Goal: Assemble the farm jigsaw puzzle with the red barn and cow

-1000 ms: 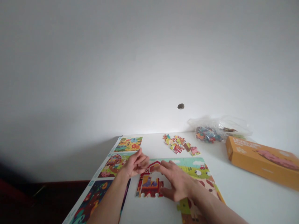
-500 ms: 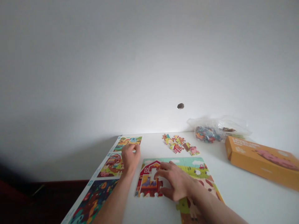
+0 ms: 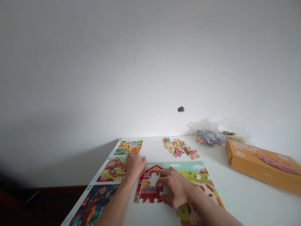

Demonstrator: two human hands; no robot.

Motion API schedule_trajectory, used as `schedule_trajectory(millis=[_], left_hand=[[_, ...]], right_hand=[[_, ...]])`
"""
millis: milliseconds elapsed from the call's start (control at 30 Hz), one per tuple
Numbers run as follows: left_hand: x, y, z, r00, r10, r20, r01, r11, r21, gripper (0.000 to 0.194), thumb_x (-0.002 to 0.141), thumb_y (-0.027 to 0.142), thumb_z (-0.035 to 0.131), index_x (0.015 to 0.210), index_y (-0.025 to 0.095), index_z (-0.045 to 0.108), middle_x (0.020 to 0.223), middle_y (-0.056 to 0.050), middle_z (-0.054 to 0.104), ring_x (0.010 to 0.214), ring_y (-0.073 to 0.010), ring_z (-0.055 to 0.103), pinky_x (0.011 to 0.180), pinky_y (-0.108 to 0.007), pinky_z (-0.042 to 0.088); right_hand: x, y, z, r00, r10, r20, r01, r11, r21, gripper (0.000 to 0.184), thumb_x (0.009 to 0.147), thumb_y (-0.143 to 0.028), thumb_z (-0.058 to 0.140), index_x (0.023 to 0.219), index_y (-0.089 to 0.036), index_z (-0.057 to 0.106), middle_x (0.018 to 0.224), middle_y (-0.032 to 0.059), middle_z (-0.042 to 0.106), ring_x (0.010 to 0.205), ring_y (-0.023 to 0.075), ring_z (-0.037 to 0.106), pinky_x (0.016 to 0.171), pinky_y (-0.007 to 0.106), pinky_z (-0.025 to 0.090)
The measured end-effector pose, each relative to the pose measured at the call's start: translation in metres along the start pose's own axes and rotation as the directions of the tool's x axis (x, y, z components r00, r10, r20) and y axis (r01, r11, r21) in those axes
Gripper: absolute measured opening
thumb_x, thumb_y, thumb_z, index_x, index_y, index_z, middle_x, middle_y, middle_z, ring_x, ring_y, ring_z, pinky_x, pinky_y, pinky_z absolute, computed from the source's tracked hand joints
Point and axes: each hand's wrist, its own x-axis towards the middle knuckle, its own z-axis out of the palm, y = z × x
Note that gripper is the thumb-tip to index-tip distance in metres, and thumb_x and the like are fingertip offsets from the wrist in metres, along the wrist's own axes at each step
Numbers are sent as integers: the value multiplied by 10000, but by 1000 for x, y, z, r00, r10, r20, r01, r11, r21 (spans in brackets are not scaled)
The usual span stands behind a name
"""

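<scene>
A partly assembled farm jigsaw puzzle [image 3: 150,194] lies in front of me, showing a red barn, sheep and a cow. White table shows through a gap in its barn. My right hand [image 3: 175,186] rests over the middle of the puzzle, fingers bent at the barn's right side and thumb apart; its palm hides part of the picture. My left hand [image 3: 135,164] lies low over the right edge of a printed picture sheet [image 3: 110,171], thumb spread beside the barn's upper left. No piece shows in either hand.
Loose puzzle pieces [image 3: 177,147] lie in a pile behind the puzzle. Clear plastic bags [image 3: 208,137] with more pieces sit against the wall, left of an orange box [image 3: 261,164]. The wall [image 3: 141,78] has a small hole [image 3: 181,109].
My left hand has come down and slightly right across the picture sheet, its fingers opening from a pinch. My right hand stays over the puzzle. The view has tilted slightly.
</scene>
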Motion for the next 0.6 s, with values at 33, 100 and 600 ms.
schedule_trajectory(millis=[33,100,600], left_hand=[[0,0,-1,1000,3,12,-3,1000,-3,560,892,432,425,1328,103,548,1494,-260,382,1394,-397,331,1046,-673,319],[0,0,-1,1000,11,25,-10,1000,-8,575,891,450,423,1337,107,544,1504,-260,365,1405,-398,314,1048,-688,309],[-8,2,-12,850,484,-208,-520,834,-182,297,857,356,592,1118,315,728,1445,-62,511,1362,-327,401,1130,-594,271]], right_hand=[[0,0,0,1000,-1,1,1,1000,4,270,696,-319,698,954,-244,667,955,18,616,883,199,592,817,317,385],[-1,-1,0,1000,-2,-1,2,1000,12,264,691,-307,697,944,-240,668,943,16,622,877,197,593,820,316,387],[-11,38,-25,705,518,-484,-602,798,-22,188,873,-194,500,861,-204,688,852,53,655,843,190,595,791,292,390]])
